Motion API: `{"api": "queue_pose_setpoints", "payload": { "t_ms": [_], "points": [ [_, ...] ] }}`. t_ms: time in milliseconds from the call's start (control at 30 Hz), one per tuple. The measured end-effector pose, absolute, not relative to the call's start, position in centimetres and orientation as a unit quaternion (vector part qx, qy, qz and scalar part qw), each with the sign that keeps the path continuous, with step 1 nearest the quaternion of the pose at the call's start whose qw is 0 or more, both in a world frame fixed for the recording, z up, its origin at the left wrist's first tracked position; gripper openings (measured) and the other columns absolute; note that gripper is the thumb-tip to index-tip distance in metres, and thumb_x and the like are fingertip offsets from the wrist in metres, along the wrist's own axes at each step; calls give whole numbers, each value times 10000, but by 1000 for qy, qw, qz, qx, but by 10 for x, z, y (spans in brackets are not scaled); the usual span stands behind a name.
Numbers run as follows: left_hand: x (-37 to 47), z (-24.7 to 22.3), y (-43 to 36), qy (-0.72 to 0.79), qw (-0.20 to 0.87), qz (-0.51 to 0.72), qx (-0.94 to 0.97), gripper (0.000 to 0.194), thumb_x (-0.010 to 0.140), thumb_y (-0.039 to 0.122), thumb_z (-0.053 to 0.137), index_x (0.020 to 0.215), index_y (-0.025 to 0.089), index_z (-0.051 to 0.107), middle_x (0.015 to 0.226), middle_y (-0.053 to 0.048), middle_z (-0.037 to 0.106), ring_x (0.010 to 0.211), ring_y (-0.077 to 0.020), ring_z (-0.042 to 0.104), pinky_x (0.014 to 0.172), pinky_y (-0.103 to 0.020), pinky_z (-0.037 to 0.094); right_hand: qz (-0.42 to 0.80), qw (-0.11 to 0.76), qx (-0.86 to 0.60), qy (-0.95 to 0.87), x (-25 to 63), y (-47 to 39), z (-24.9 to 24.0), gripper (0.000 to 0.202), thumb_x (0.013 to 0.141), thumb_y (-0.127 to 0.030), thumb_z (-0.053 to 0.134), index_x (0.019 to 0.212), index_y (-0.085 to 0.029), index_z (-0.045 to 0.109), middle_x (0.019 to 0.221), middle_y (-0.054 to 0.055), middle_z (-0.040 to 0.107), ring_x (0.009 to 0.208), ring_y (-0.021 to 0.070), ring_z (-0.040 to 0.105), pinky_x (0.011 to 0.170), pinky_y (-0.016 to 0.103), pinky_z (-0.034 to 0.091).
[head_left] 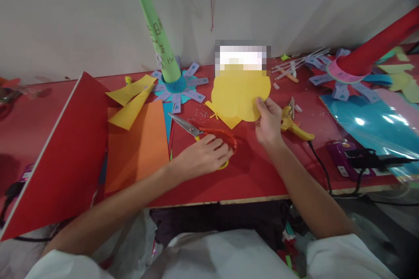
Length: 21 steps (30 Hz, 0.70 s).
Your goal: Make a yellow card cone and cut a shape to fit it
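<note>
My left hand is closed over the handles of a pair of scissors, whose blades point away to the upper left, low over the red table. The handles are orange and yellow, partly hidden under my fingers. My right hand pinches the lower right edge of a yellow paper cutout with rounded, scalloped edges, thumb in front. A blurred patch covers its top. Yellow paper scraps lie beneath the cutout, between both hands. Just right of my right hand rests a yellow glue gun with a black cable.
A green paper tube with a star top stands behind on a blue flower-shaped base. A red tube leans at right. Orange sheets, a red board, blue film and a purple power strip flank the red table.
</note>
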<state>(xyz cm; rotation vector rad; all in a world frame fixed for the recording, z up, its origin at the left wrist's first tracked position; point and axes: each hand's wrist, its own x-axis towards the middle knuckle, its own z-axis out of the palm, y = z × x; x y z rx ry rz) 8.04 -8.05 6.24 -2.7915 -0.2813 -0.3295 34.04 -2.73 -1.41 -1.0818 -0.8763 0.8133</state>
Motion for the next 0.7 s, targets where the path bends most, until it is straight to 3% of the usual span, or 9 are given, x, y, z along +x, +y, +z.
{"api": "queue_pose_setpoints", "payload": {
  "t_ms": [167, 400, 467, 533, 633, 700],
  "points": [
    [18, 53, -34, -104, 103, -43, -988, 304, 1060, 45, 585, 1236, 196, 782, 1167, -80, 831, 1104, -209, 763, 996, -368, 514, 428, 645, -494, -396, 328, -36, -11, 340, 908, -582, 842, 882, -270, 708, 850, 11, 721, 785, 214, 708, 730, 378, 628],
    [-47, 68, -15, -211, 26, 38, -976, 330, 1089, 115, 500, 1139, 223, 808, 1316, -69, 819, 1295, -283, 715, 1143, -450, 514, 451, 545, -508, -492, 310, -48, -6, 458, 910, -690, 811, 845, -255, 681, 724, 1, 644, 703, 208, 649, 613, 349, 558],
    [-53, 86, -17, -297, 14, 22, -954, 396, 1092, 121, 423, 1160, 217, 801, 1355, -85, 802, 1311, -273, 707, 1186, -445, 506, 464, 525, -499, -510, 306, -50, -6, 450, 926, -706, 787, 946, -263, 712, 753, 6, 665, 688, 209, 653, 591, 342, 547],
    [-59, 102, -15, -497, 79, -18, -864, 423, 1086, 156, 387, 1298, 188, 752, 1376, -135, 778, 1258, -302, 720, 1089, -460, 557, 478, 507, -488, -526, 301, -53, -6, 470, 942, -707, 767, 1136, -280, 730, 842, 28, 719, 695, 222, 675, 590, 353, 556],
    [-72, 109, -4, -697, 159, 14, -699, 543, 1101, 393, 447, 1560, 123, 549, 1449, -233, 697, 1247, -421, 694, 1019, -561, 567, 425, 484, -515, -566, 298, -57, -5, 571, 1002, -676, 702, 1430, -303, 645, 892, 39, 734, 645, 211, 630, 587, 363, 547],
    [-84, 101, 5, -736, 115, 63, -664, 744, 1087, 528, 458, 1675, 80, 370, 1480, -290, 650, 1247, -453, 678, 980, -557, 567, 347, 491, -545, -585, 298, -59, -4, 620, 1044, -625, 662, 1570, -324, 538, 923, 39, 726, 623, 191, 576, 590, 359, 533]
  ]
}}
